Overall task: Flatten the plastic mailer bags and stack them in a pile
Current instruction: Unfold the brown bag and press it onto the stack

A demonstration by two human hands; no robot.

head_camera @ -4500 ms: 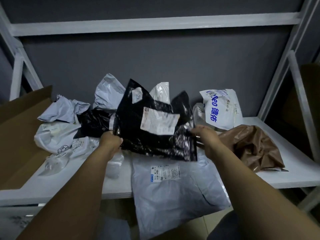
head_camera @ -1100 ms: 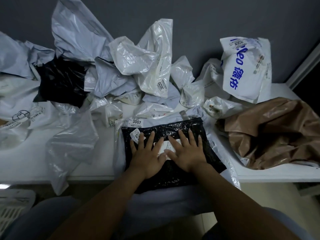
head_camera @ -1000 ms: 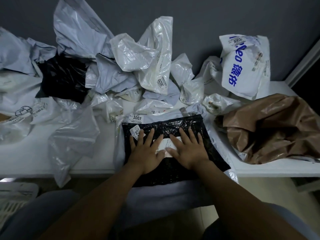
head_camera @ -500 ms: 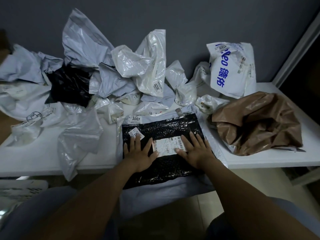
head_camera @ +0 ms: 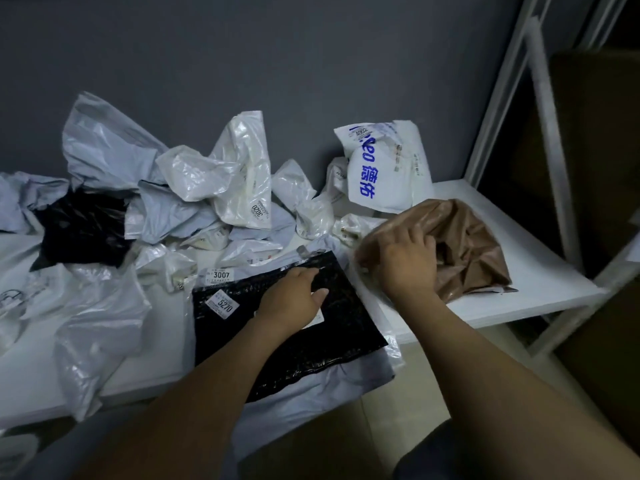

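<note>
A flattened black mailer lies on a flat grey mailer that hangs over the front edge of the white table. My left hand rests on the black mailer with its fingers stretched out to the right. My right hand is on the left side of a crumpled brown bag, fingers curled into its folds. Several crumpled white and grey bags are heaped along the back wall.
A white bag with blue lettering leans on the wall behind the brown bag. A crumpled black bag sits at the left. A loose clear-white bag droops over the front edge. White shelf posts stand at the right.
My right hand has left the black mailer and moved right onto the brown bag. My left hand has slid toward the mailer's middle. The view has turned right.
</note>
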